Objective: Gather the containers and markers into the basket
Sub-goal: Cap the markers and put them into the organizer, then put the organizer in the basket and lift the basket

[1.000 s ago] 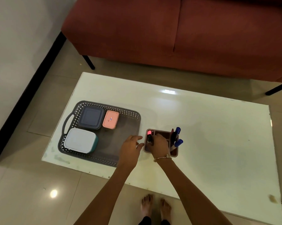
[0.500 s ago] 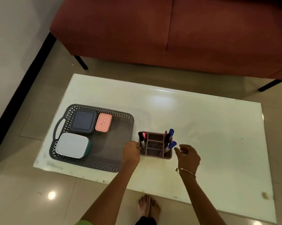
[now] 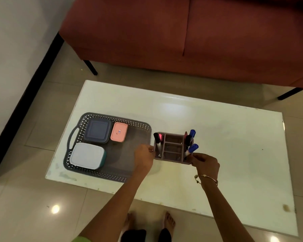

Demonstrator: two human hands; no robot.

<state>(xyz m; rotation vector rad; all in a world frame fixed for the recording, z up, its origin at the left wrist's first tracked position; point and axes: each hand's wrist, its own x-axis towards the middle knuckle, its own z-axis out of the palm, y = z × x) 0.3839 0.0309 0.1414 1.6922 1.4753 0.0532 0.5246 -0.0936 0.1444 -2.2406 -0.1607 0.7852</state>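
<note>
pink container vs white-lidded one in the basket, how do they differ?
Size: the pink container is clearly smaller than the white-lidded container.
Colour: the pink container is pink all over; the white-lidded container has a teal base.
Place: the pink container sits at the far edge of the basket; the white-lidded container sits in the near left corner.
Shared: both are closed, rounded rectangles lying flat in the basket.

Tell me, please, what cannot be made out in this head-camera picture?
- Label on the pink container: too small to read.
- Contents of the three lidded containers: hidden by lids.
- Near right corner of the basket: covered by the left hand.
- Marker tips: sunk inside the organizer.
</note>
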